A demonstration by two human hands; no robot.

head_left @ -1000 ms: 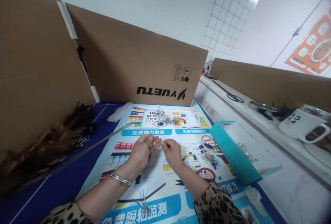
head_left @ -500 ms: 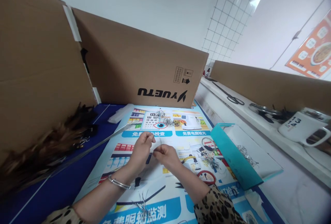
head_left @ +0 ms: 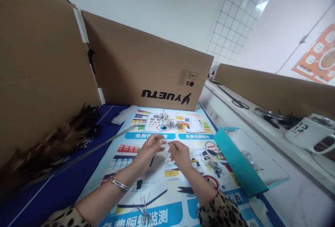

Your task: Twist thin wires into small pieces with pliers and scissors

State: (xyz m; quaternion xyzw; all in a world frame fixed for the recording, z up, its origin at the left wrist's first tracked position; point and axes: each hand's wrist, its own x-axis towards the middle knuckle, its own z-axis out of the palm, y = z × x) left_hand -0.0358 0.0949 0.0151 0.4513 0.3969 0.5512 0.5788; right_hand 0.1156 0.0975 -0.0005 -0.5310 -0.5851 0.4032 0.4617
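In the head view my right hand [head_left: 180, 154] pinches a thin silvery wire [head_left: 168, 158], whose bent part hangs just below the fingertips. Facing it, my left hand [head_left: 150, 149] has curled, slightly blurred fingers closed at the wire's other end. Both hands are above the printed poster [head_left: 157, 181] on the table. Scissors [head_left: 186, 190] with red handles lie partly under my right forearm. A tangle of wire pieces [head_left: 215, 167] is right of that hand, and several bent wires [head_left: 144, 209] lie near the front. Small round wire shapes [head_left: 171, 125] sit beyond the hands.
At the right, a teal box [head_left: 239, 162] holds wire pieces [head_left: 250, 160]. Long straight wires [head_left: 123, 132] and a brown feathery heap [head_left: 47, 146] lie left. Cardboard walls [head_left: 136, 56] stand behind and left. A shelf carries black scissors [head_left: 239, 104] and a white mug [head_left: 300, 134].
My right hand has moved slightly right and up, and my left hand has turned with its fingers loosening a little. The wire's bent part now hangs below the right fingertips.
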